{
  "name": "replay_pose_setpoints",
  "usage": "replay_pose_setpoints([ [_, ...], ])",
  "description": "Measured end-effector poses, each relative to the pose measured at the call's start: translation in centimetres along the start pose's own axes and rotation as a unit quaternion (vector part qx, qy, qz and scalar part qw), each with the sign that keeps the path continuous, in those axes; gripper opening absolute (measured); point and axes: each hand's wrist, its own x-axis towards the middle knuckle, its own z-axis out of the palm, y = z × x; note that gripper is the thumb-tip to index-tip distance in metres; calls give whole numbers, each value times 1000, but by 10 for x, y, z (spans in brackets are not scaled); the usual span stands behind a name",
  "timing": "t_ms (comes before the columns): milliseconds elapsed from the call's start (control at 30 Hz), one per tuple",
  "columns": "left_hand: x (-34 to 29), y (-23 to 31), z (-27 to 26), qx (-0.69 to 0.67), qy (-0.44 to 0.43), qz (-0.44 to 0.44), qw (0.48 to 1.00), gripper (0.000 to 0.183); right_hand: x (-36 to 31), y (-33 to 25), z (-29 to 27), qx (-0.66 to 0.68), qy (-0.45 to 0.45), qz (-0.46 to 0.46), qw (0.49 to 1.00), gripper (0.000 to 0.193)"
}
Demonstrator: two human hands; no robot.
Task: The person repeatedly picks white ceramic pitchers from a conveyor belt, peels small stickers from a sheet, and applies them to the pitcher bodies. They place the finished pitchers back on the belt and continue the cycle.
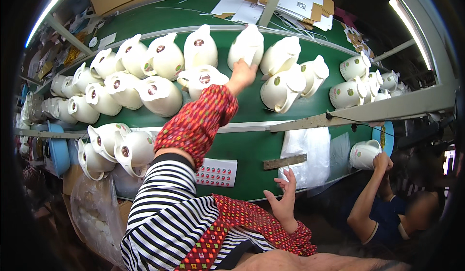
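My left hand (243,73) stretches across the green bench to the far row, its fingers closed at the handle of a white jug (245,42) standing upright. My right hand (285,198) is raised near the bench's front edge, fingers spread and holding nothing. Beside the left hand stand a white jug with a dark round lid mark (201,48) and a shorter-looking one (206,79) nearer me. Right of it are more white jugs (281,55) with green marks. A sheet of red round stickers (216,172) lies below my left forearm.
Many white jugs (160,96) fill the left; several (133,150) stand on the near left side. Clear plastic bags (305,150) lie under a wooden bar (285,162). A metal rail (358,113) crosses the right. There a co-worker's hands (382,163) hold a jug (364,154).
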Motion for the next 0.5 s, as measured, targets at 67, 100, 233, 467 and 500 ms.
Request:
replay_pose_setpoints([
  [67, -38, 13, -35, 40, 25, 194, 980, 58, 10, -2, 1, 20, -8, 7, 1000, 100],
  [100, -48, 11, -66, 54, 38, 312, 948, 61, 13, -4, 4, 30, -11, 1, 999, 99],
  [233, -55, -20, -182, 374, -12, 118, 920, 46, 22, -16, 17, 53, -51, -33, 997, 94],
  [467, -84, -57, -169, 298, 18, 145, 943, 24, 33, -30, 33, 88, -59, -68, 992, 97],
  [500, -96, -64, -161, 231, -38, 73, 969, 37, 33, -34, 33, 74, -61, -80, 992, 96],
])
